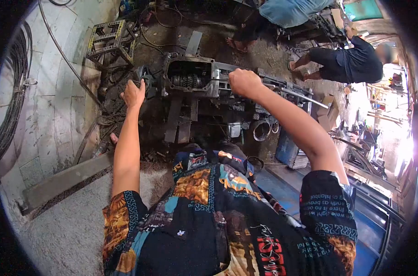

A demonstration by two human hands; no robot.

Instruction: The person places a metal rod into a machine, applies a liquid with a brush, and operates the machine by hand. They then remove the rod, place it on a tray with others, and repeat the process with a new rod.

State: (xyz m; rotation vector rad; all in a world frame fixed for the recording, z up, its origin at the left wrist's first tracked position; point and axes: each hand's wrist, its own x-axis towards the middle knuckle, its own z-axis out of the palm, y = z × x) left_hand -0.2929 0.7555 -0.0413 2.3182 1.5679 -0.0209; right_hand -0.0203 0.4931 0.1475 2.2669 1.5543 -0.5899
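Note:
An opened gearbox housing lies in front of me, and a row of toothed gears shows through its rectangular opening. At its left end my left hand is closed around a dark metal part; the fingertips are partly hidden. My right hand makes a fist above the right side of the housing. From that fist a thin metal rod points left toward the opening's edge; its grip is hidden in the fingers. Flat metal bars lie under the housing.
A metal crate stand stands at the back left, near coiled cable on the wall. A metal ring and a blue box are at right. Two people work behind, one in a dark shirt. A long beam lies left.

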